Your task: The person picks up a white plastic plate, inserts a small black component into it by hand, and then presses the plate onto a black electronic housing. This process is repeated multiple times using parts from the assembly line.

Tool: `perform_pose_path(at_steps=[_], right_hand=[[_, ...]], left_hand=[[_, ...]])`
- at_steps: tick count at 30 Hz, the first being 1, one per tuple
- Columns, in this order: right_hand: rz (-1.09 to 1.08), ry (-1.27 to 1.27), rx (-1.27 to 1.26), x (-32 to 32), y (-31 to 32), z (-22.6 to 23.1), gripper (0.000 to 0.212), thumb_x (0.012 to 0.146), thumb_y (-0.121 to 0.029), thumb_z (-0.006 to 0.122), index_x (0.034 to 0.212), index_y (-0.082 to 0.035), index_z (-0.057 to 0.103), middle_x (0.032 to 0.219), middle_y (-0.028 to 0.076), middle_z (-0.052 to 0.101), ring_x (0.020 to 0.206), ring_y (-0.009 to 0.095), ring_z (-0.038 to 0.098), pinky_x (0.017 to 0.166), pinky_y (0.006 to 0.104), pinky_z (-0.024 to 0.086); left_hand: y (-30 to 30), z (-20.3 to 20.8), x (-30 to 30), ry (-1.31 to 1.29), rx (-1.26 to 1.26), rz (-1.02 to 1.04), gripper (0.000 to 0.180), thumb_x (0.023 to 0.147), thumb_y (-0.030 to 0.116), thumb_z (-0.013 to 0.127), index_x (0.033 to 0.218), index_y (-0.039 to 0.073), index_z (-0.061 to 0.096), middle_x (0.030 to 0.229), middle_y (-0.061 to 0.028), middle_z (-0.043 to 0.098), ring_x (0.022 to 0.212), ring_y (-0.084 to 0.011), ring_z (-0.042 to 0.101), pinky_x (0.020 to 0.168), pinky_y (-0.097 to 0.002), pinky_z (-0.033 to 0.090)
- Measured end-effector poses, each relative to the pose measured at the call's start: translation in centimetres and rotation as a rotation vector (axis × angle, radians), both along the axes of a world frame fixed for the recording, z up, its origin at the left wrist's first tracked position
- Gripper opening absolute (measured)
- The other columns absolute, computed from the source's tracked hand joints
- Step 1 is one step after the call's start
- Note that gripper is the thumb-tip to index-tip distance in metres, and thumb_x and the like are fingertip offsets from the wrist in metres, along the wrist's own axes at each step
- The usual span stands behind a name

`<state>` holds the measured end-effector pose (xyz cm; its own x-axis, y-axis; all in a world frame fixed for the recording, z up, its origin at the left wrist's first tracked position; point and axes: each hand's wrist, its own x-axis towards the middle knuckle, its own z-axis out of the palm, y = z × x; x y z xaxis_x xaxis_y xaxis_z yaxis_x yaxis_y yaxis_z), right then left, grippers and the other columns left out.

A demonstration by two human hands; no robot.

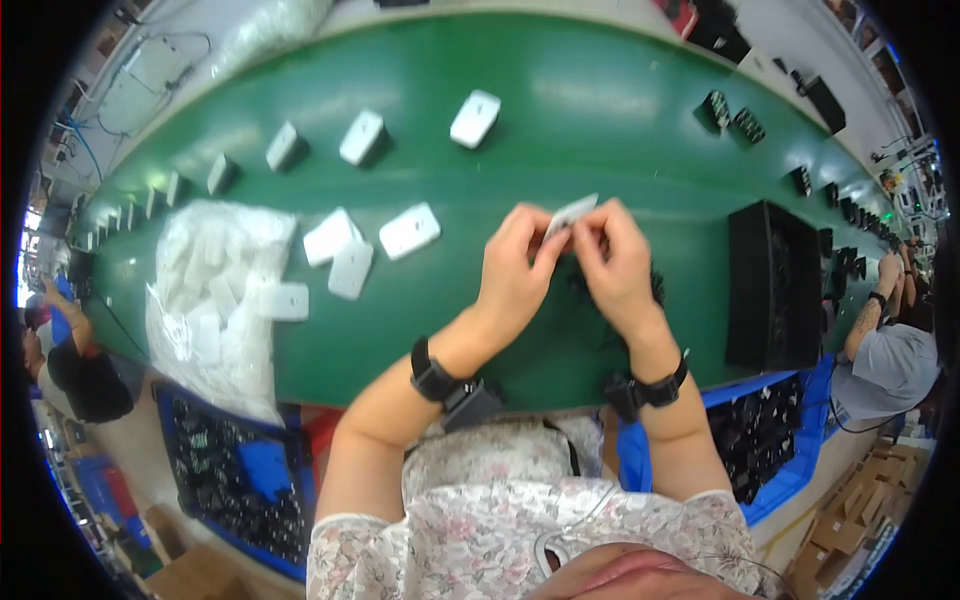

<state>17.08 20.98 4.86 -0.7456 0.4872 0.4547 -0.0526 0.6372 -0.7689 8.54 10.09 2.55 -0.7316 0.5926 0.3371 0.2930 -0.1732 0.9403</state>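
Note:
Above the green table, my left hand and my right hand meet with their fingertips closed on a small white plastic cover. It is tilted, and the fingers hide much of it. Below and partly behind my right hand lies a dark cluster of small parts, which I cannot make out well. To the left of my hands, loose white covers lie on the table; the nearest is one white cover. Further left rests a clear plastic bag full of similar white pieces.
A row of thicker white units stands along the far side. At the right are a black box and small black parts. Blue bins of black parts flank me below the table edge. Another person works at the far right.

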Motion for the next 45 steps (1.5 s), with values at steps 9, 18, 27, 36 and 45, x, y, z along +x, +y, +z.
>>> perform_pose_path(at_steps=[9,18,27,36,45], right_hand=[[-0.038,0.148,0.193,-0.1,-0.7,-0.8,0.010,0.079,-0.003,0.063,0.081,-0.004,0.054,0.074,0.009,0.053,0.061,0.025,0.056,0.052,0.0341,0.044],[0.020,0.228,0.272,-0.6,-0.7,-0.6,0.011,0.078,-0.003,0.064,0.081,-0.004,0.054,0.077,0.010,0.054,0.064,0.026,0.057,0.053,0.0352,0.045],[0.029,0.111,0.218,0.3,-3.1,-1.3,0.010,0.079,-0.006,0.064,0.079,-0.004,0.054,0.075,0.008,0.053,0.061,0.026,0.055,0.051,0.0339,0.044],[0.108,-0.021,-0.306,-0.5,0.5,-1.0,0.024,0.090,-0.012,0.061,0.112,-0.004,0.056,0.094,-0.002,0.052,0.075,0.003,0.043,0.067,0.0178,0.038],[0.286,-0.206,-0.519,-0.1,-0.7,-1.4,0.025,0.087,-0.015,0.066,0.106,-0.002,0.056,0.091,-0.002,0.055,0.080,0.005,0.051,0.072,0.0198,0.042]], left_hand=[[-0.7,0.5,0.3,0.047,0.030,-0.004,0.006,0.088,0.001,0.059,0.090,-0.004,0.056,0.084,-0.0028,0.054,0.073,-0.0072,0.057,0.065,-0.0206,0.048],[-0.9,1.6,-0.6,0.139,0.022,-0.040,0.005,0.086,0.001,0.060,0.088,-0.002,0.056,0.082,-0.0066,0.055,0.070,-0.0113,0.057,0.065,-0.0248,0.049],[-3.7,-0.1,-0.5,-0.108,-0.017,-0.149,0.006,0.090,0.003,0.056,0.092,0.000,0.052,0.084,-0.0034,0.059,0.076,-0.0082,0.060,0.070,-0.0221,0.051],[-4.3,1.3,-3.8,-0.482,0.099,-0.250,0.020,0.092,0.012,0.057,0.102,-0.005,0.054,0.090,-0.0127,0.065,0.075,-0.0177,0.066,0.069,-0.0275,0.053],[-4.2,0.9,-2.6,-0.530,-0.006,-0.321,0.020,0.091,0.012,0.058,0.102,-0.005,0.055,0.091,-0.0117,0.064,0.075,-0.0168,0.065,0.067,-0.0253,0.053]])
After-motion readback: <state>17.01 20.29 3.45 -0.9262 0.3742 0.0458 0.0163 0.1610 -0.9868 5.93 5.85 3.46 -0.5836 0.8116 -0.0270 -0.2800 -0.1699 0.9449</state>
